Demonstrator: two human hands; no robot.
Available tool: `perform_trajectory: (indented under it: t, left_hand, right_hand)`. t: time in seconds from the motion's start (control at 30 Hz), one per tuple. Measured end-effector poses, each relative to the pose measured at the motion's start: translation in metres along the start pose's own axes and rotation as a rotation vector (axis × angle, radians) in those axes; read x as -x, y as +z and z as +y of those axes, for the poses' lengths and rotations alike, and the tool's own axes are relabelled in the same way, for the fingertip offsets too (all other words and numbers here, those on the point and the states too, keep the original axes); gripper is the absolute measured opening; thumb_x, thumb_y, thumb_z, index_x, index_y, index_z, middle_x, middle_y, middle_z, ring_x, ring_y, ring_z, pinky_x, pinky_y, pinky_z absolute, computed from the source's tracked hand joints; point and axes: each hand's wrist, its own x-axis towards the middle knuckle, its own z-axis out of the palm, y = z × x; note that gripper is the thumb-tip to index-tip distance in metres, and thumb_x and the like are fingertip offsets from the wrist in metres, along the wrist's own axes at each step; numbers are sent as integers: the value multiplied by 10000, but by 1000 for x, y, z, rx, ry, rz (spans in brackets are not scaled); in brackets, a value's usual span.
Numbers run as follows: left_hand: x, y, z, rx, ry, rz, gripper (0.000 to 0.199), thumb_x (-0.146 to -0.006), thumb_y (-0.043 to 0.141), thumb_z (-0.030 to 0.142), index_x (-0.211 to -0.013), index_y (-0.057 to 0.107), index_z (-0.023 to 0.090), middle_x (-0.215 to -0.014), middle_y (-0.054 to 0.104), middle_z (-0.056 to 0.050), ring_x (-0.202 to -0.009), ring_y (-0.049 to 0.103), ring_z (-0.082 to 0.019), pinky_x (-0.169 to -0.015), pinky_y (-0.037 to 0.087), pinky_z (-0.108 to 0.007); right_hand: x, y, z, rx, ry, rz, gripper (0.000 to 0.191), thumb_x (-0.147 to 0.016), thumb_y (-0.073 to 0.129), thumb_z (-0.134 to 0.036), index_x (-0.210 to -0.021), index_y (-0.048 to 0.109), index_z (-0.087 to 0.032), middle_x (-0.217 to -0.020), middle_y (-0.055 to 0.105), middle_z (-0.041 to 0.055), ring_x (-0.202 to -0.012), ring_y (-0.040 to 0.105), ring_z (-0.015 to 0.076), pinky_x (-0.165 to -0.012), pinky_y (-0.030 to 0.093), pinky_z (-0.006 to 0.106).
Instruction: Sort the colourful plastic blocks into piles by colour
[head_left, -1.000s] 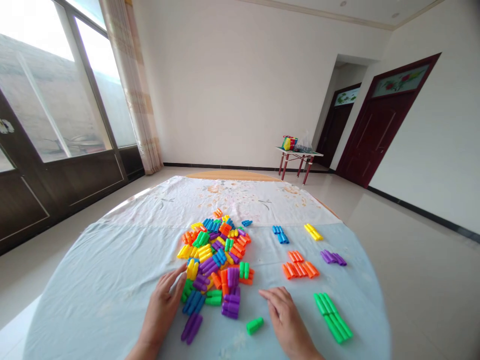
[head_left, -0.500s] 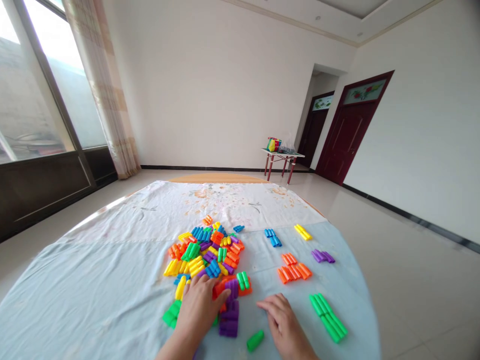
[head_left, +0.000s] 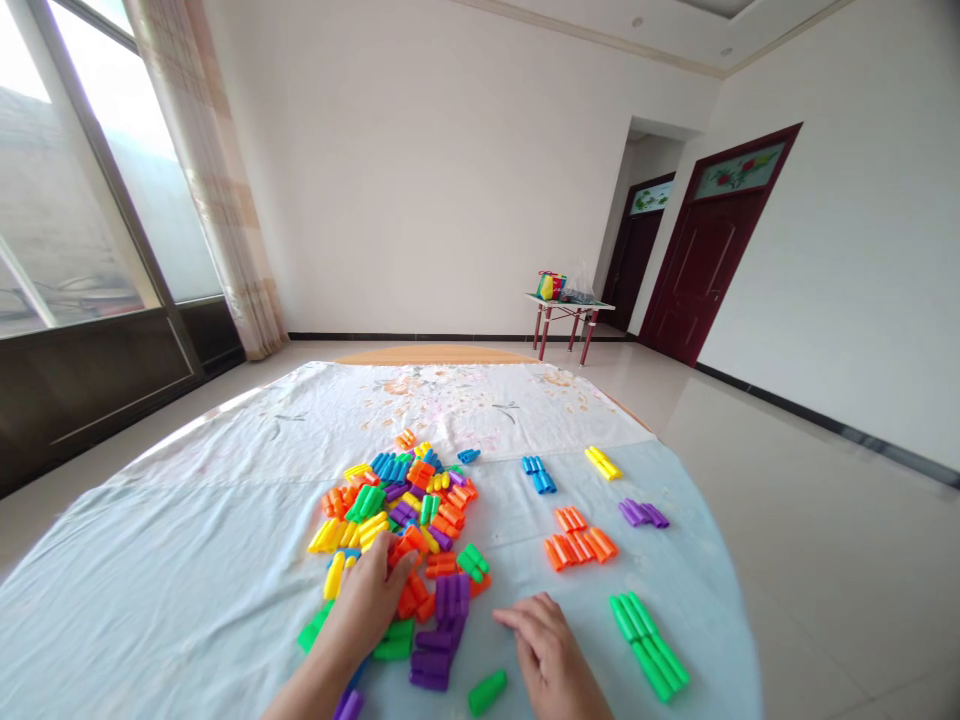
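Note:
My left hand (head_left: 369, 592) reaches into a pile of colourful plastic blocks shaped like joined tubes. Its thumb and fingers are closed on an orange block (head_left: 409, 542); part of the grip is hidden by the hand. Just right of it lie purple blocks (head_left: 452, 598) and a green block (head_left: 473, 562). My right hand (head_left: 546, 645) rests low over the cloth with loosely bent fingers apart and nothing in them. A single green tube-shaped piece (head_left: 487, 692) lies to its left.
Blocks lie grouped by colour on the right: blue (head_left: 539, 475), yellow (head_left: 603, 463), purple (head_left: 643, 513), orange (head_left: 581, 540) and green (head_left: 649, 645). A light blue and floral cloth (head_left: 210, 580) covers the round table. A small table (head_left: 570, 302) with bags stands by the far wall.
My left hand has drawn back to the left and now has an orange block at its fingers. The purple and green blocks beside it have shifted. My right hand keeps its pose.

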Motion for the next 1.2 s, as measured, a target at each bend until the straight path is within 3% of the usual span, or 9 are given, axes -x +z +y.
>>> perform_trajectory:
  t: [0.13,0.3,0.5,0.63,0.77,0.97,1.1,1.2]
  left_hand:
    - [-3,-10,-3,-26,-32,78,277,-807,370,448,-832,500,204,-713,633,-15,-665,590,-167,-610,414,-281]
    - [-4,-30,-23,-81,-46,154,335,-770,432,501,-868,588,221,-765,665,-19,-755,606,-189,-710,416,-325]
    - [-1,-41,-54,-140,-75,282,368,-771,446,489,-1032,620,297,-1079,651,-36,-1060,526,-264,-854,370,-433]
    - [2,-46,-82,-154,-122,382,400,-801,377,485,-1053,624,295,-1126,631,-42,-1058,527,-264,-879,383,-454]
    - [8,-42,-111,-127,-134,417,447,-774,373,499,-1004,657,243,-1041,670,-59,-976,585,-237,-864,445,-382]
    - [8,-31,-131,-62,-64,333,439,-743,413,503,-966,677,232,-940,707,-48,-918,622,-234,-818,490,-346]
    - [3,-28,-140,-27,-73,330,473,-746,393,537,-958,681,227,-937,711,-54,-919,623,-248,-841,486,-382]
    - [1,-27,-142,-13,-80,332,497,-722,395,567,-937,686,227,-916,715,-50,-905,626,-257,-839,489,-393]
  right_hand:
    - [1,3,5,-17,-22,10,404,-802,369,-7,-1072,562,-237,-840,632,37,-802,567,177,-756,465,310]
    - [2,3,8,-81,-16,-15,400,-823,375,-21,-1105,541,-252,-862,636,30,-815,574,169,-765,472,302]
    - [5,4,14,-129,-35,-42,425,-834,392,-35,-1157,515,-281,-896,636,26,-840,585,167,-774,480,293]
    - [8,6,19,-120,-52,-26,416,-834,417,-49,-1161,515,-289,-894,641,19,-832,591,167,-774,482,294]
    - [2,4,12,-114,-44,-9,398,-829,424,-48,-1133,534,-280,-896,638,22,-840,583,169,-782,474,306]
    - [-61,6,-28,-109,4,-67,429,-809,436,-39,-1142,559,-278,-953,630,25,-932,531,178,-850,433,339]
    - [-113,31,-43,-69,-78,-193,467,-773,460,-58,-1183,540,-266,-1103,601,23,-1036,486,174,-921,389,333]
    - [-135,50,-43,15,-135,-346,512,-738,523,-126,-1234,492,-246,-1252,519,43,-1155,411,214,-972,343,380]
